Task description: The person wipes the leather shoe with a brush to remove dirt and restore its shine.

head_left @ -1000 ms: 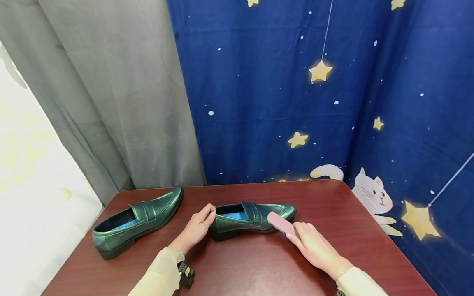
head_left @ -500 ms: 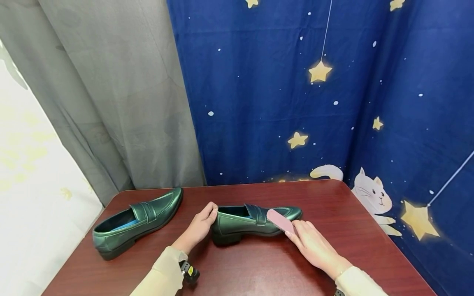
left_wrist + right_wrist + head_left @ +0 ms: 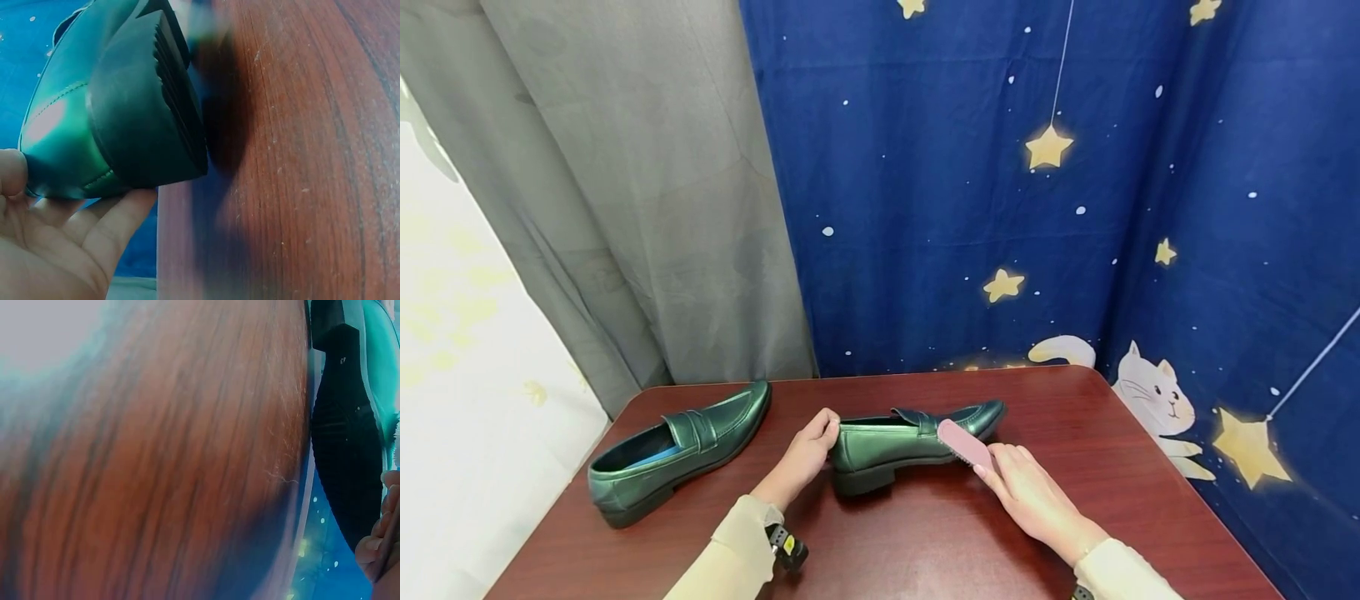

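My left hand (image 3: 805, 457) grips the back of a green loafer (image 3: 880, 450), thumb at the heel collar and fingers round its far side. That loafer points right and is tilted, its outer side facing me and its inside mostly hidden. In the right wrist view its dark sole (image 3: 344, 425) shows, raised off the table. My right hand (image 3: 1036, 500) holds a pink-backed brush (image 3: 964, 443), bristles down against the loafer's side near the toe. In the left wrist view the block heel (image 3: 147, 100) sits just above my fingers (image 3: 119, 228).
A second green loafer (image 3: 688, 446) stands at the left of the reddish-brown table (image 3: 925, 542), toe pointing to the back right. Behind the table hang a grey curtain (image 3: 662, 208) and a blue star-patterned curtain (image 3: 940, 208).
My left hand has rolled the loafer so its side faces me more and its blue insole is hidden. Its toe has risen slightly. The brush has shifted a little left along the loafer.
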The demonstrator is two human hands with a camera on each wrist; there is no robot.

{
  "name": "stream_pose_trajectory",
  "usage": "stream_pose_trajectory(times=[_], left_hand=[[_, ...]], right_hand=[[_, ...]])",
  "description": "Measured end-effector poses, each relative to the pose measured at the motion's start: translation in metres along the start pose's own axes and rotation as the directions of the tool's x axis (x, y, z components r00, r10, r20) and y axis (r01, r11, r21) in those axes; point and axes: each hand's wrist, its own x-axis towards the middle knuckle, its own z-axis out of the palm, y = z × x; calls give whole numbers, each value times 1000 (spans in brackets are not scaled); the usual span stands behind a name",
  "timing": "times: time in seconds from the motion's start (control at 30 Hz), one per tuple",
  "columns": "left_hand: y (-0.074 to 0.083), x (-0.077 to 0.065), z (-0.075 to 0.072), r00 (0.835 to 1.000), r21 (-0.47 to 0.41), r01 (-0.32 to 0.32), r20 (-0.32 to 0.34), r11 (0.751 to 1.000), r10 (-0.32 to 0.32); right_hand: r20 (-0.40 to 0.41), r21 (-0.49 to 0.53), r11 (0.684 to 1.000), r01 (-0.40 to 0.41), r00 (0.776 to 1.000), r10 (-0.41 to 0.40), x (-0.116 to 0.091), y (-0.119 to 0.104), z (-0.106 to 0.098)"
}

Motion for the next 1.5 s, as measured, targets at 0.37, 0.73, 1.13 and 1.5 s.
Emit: stream_pose_trajectory(times=[0.37,0.73,1.13,1.5], left_hand=[[-2,1,1,999,-5,25,-37,1000,-25],[3,-1,1,957,369,-90,-225,925,183],[21,-21,14,985,605,-44,-107,795,136],[1,-22,11,999,464,-31,1,885,35]], right_hand=[[15,-8,1000,7,1000,-7,4,-5,2],[-1,-26,1000,16,1000,-16,8,-10,0],[-12,-13,1000,-2,1000,2,9,-11,1],[3,6,1000,-16,1000,16,12,-17,2]])
